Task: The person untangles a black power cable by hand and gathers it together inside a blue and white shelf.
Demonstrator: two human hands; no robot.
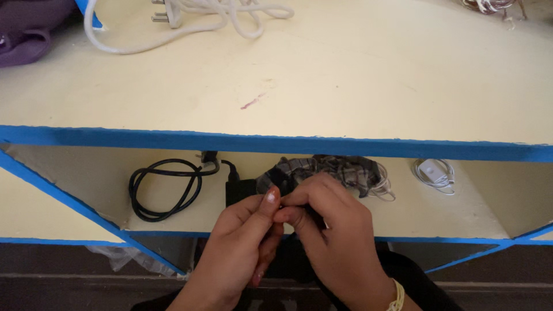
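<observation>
My left hand (pixel 242 247) and my right hand (pixel 334 242) meet at the front edge of the lower shelf (pixel 173 222). Their fingertips are pinched together on something small and dark that the fingers hide. Just behind the hands lies a black power adapter (pixel 239 189), whose black cable (pixel 164 190) is coiled to the left. A grey checked cloth (pixel 331 170) lies bunched right behind my right hand. A pale band circles my right wrist.
A cream table top (pixel 345 75) with a blue front edge spans the view above the shelf. A white cable with plug (pixel 190 17) lies at its back left. A small white coiled cable (pixel 435 173) sits on the shelf's right. Purple cloth (pixel 26 31) is far left.
</observation>
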